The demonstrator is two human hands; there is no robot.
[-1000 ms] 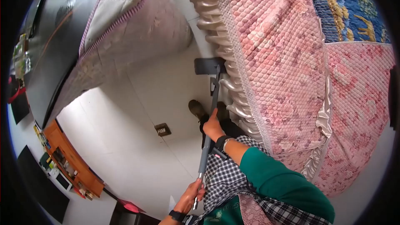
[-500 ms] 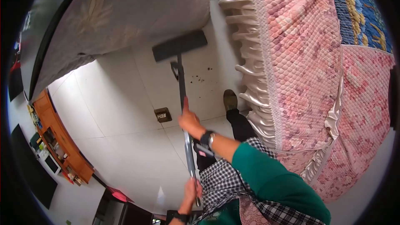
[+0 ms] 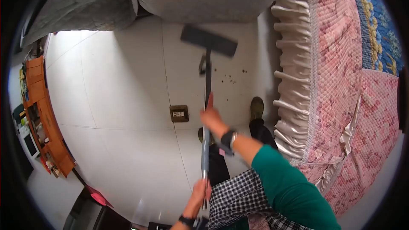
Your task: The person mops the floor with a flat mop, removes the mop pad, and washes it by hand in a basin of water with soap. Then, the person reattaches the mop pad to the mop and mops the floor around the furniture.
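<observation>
A mop (image 3: 208, 41) with a wide, flat dark head points away from me over the pale tiled floor, slightly blurred. A loop-shaped lever (image 3: 202, 64) sticks out from its pole near the head. My right hand (image 3: 213, 118) is closed around the middle of the pole, one finger stretched along it. Lower down, my left hand (image 3: 198, 191) grips the pole close to its end. Small dark crumbs (image 3: 230, 79) lie on the tiles right of the pole. Whether the head touches the floor I cannot tell.
A bed with a pink quilted cover (image 3: 334, 68) and satin ruffle stands on the right. Grey draped fabric (image 3: 204, 0) hangs across the far side. A floor socket (image 3: 179, 113) sits left of the pole. An orange wooden cabinet (image 3: 47, 119) stands at the left.
The mop head has swivelled clockwise: its right end now sits lower than its left. My view has shifted, showing more of the grey fabric. Both hands keep hold of the pole.
</observation>
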